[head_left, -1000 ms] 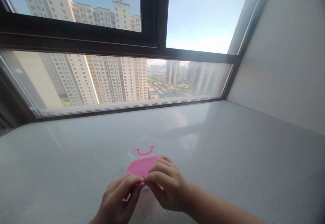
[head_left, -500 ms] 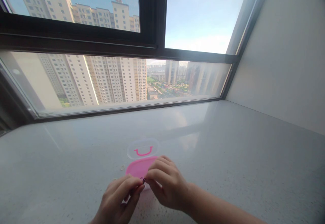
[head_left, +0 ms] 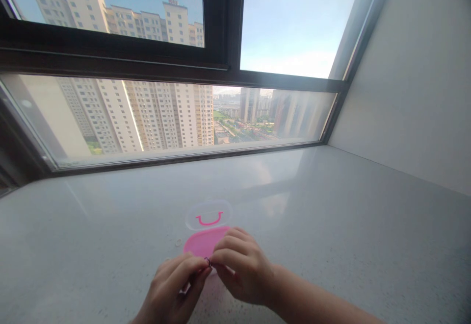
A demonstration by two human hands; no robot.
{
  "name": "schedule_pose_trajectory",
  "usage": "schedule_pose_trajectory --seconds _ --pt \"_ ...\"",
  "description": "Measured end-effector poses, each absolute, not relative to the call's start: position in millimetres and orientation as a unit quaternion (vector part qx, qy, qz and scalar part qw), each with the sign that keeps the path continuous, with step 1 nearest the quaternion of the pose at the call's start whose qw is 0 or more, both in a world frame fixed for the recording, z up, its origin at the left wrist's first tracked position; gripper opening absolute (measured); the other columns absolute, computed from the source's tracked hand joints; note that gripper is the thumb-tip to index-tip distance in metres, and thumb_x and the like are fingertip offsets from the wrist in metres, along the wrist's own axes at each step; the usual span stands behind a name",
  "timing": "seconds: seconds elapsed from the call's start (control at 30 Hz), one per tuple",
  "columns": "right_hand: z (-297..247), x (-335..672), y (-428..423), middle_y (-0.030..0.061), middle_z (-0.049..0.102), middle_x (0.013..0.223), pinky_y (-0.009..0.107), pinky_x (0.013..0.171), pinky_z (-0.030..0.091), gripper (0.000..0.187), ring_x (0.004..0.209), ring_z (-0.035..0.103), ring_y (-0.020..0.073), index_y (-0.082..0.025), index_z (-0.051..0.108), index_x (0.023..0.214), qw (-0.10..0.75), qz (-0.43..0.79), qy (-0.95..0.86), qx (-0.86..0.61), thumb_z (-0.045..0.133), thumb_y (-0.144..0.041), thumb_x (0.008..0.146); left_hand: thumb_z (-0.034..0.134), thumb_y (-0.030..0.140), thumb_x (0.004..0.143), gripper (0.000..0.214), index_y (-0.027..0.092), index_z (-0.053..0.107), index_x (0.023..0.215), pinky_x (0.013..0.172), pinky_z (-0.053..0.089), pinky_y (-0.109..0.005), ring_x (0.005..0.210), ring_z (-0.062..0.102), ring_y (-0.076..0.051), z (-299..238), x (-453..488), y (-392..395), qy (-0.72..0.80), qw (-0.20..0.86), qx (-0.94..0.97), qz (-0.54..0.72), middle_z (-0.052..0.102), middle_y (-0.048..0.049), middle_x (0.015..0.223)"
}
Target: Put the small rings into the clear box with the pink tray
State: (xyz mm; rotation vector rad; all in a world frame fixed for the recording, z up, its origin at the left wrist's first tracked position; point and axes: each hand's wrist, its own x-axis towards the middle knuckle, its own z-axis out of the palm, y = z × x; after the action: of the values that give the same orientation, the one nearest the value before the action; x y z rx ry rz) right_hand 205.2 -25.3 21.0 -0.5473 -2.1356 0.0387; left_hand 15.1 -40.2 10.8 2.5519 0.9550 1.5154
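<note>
My left hand (head_left: pixel 175 282) and my right hand (head_left: pixel 243 265) meet fingertip to fingertip at the lower middle. Between them they pinch a small dark loop (head_left: pixel 208 262), thin like an elastic band; the fingers hide part of it. Just beyond and below the hands is a pink oval container (head_left: pixel 200 240), its near side covered by my fingers. Behind that lies a clear oval lid (head_left: pixel 190 222) with a pink handle (head_left: pixel 209 222).
A small pale ring (head_left: pixel 178 242) lies on the speckled light sill (head_left: pixel 324 226), left of the container. A dark-framed window (head_left: pixel 165 71) rises behind the sill, with tall buildings outside. A white wall (head_left: pixel 412 84) bounds the right side.
Both hands stay in nearly the same place. The dark loop between the fingertips has shifted slightly and shows a rounder outline. The whole view has moved a touch.
</note>
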Motion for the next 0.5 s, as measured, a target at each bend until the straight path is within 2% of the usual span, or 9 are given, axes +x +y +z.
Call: schedule_pose_trajectory --seconds 0.5 --pt "20.5 204.3 -25.5 0.0034 0.065 0.074 0.031 0.066 0.041 0.011 0.068 0.053 0.0158 -0.019 0.058 0.085 0.471 0.038 -0.853 -0.221 0.052 -0.010 0.082 0.059 0.021 0.084 0.008 0.020 0.067 0.081 0.054 0.052 -0.018 0.050 0.062 -0.011 16.0 15.1 -39.3 0.305 0.001 0.818 0.488 0.068 -0.0007 0.061"
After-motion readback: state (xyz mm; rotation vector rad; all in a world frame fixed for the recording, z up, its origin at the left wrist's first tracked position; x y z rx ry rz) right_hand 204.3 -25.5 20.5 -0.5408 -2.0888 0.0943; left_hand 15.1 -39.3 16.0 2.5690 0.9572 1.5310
